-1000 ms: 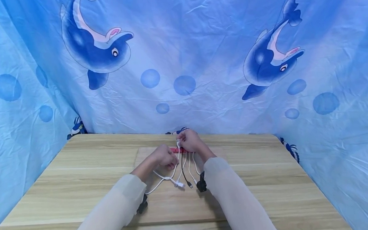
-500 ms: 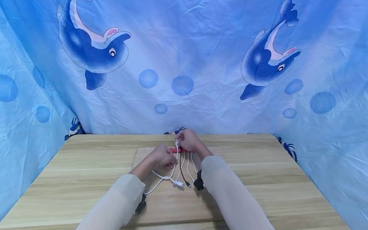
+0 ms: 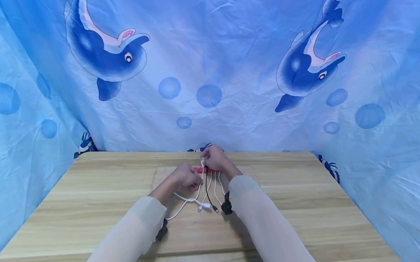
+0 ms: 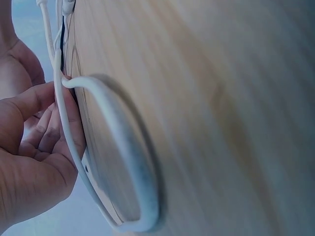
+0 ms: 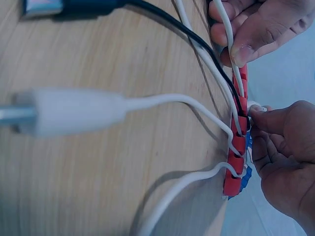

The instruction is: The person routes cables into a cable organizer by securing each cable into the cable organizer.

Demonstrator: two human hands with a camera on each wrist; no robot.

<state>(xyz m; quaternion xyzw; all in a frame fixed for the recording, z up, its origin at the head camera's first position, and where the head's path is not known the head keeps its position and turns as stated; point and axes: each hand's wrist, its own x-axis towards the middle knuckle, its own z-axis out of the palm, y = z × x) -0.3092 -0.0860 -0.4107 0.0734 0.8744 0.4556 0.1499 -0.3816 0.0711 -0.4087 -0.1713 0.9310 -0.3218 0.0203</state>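
Observation:
A red cable organizer (image 5: 234,169) with slots stands near the far edge of a thin wooden board (image 3: 198,238), with several cables running through it. In front of it, my left hand (image 3: 186,177) pinches a white cable (image 5: 227,24) between thumb and fingers. Just behind it, my right hand (image 3: 214,157) pinches a small white connector (image 3: 202,160). A black cable (image 5: 202,44) and other white cables lead toward me, ending in a black USB plug (image 3: 215,210) and a white plug (image 5: 74,112). The left hand's white cable forms a loop (image 4: 125,142) beneath the wrist.
The board lies on a wooden table (image 3: 75,217). A blue dolphin-print curtain (image 3: 244,97) hangs behind and on both sides. Blue-and-white tassels (image 3: 329,168) show by the table's edges. Another white plug end (image 3: 206,206) rests on the board close to the black plug.
Both hands keep their grips almost in place. The white plug end on the board has shifted slightly away from me, closer to the black plug. The head view has moved a little.

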